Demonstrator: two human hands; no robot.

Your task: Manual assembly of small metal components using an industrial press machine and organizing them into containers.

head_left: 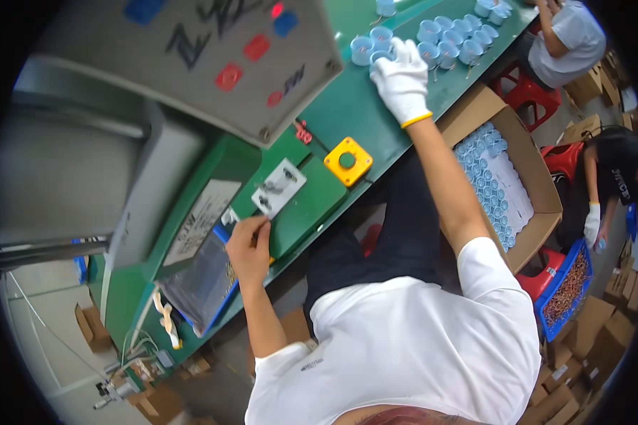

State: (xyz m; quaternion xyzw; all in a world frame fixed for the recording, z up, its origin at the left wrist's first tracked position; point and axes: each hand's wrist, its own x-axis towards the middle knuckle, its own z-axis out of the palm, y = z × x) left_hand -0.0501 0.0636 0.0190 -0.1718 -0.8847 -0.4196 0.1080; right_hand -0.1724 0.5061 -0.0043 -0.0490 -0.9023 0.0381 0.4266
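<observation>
My right hand [405,79], in a white glove with a yellow cuff, reaches over a group of small light blue plastic cups on the green bench [376,117]. Its thumb and fingers close round one light blue cup [380,57] at the group's near side. My bare left hand [249,249] is beside a small metal fixture plate [279,188] on the green machine bed. Thumb and fingertips are pinched together there; whatever lies between them is too small to make out. More light blue cups [469,49], with thin wires or leads sticking out, stand to the right.
A grey machine head [191,64] overhangs the bench at left. A yellow box with a green button [347,161] sits near the front edge. An open carton [539,234] of blue cups stands at right, near a blue basket [566,290] of small parts. Two other people work at right.
</observation>
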